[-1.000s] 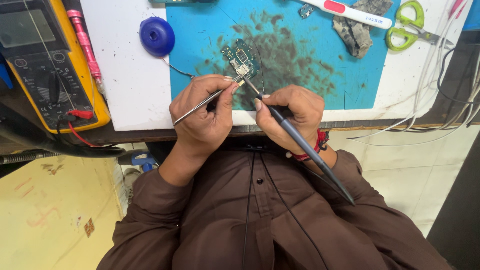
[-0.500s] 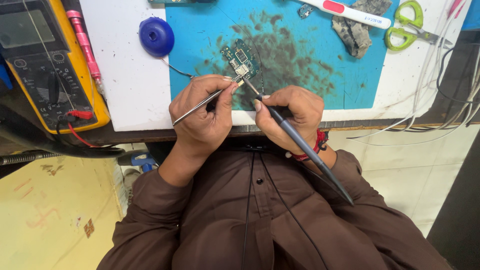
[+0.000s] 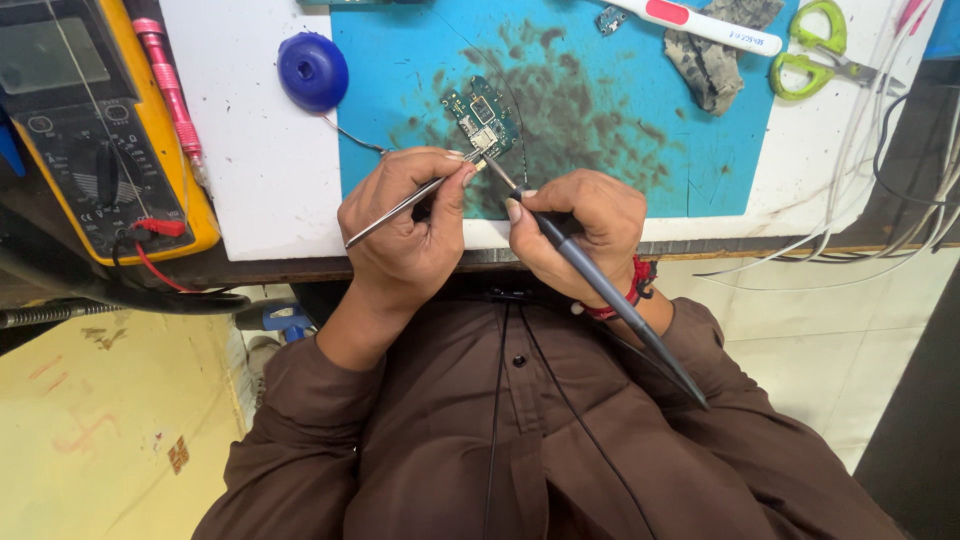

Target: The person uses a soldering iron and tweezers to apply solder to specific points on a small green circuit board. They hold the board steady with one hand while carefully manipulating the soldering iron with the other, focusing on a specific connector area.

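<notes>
The left hand (image 3: pixel 405 235) pinches one pair of thin metal tweezers (image 3: pixel 410 200), grip clamped together on them, tips reaching to the near edge of a small green circuit board (image 3: pixel 482 115), apparently to steady a part there. The right hand (image 3: pixel 575 235) holds one dark soldering iron (image 3: pixel 600 290) like a pen, fingers closed round its shaft, the tip meeting the board's near edge just beside the tweezer tips; both wrists rest at the near edge of the tabletop (image 3: pixel 270 190), which looks like a way to keep the tools steady.

The single board lies on a stained blue mat (image 3: pixel 640 130), near the middle of the tabletop, just far of both hands. Left of the mat sits one round blue container (image 3: pixel 313 70). Further left lies one yellow multimeter (image 3: pixel 100 150) with a pink probe (image 3: pixel 170 90) beside it. At the far right are one pair of green scissors (image 3: pixel 815 50), one white tool (image 3: pixel 705 25) and a grey rag (image 3: pixel 710 65).
</notes>
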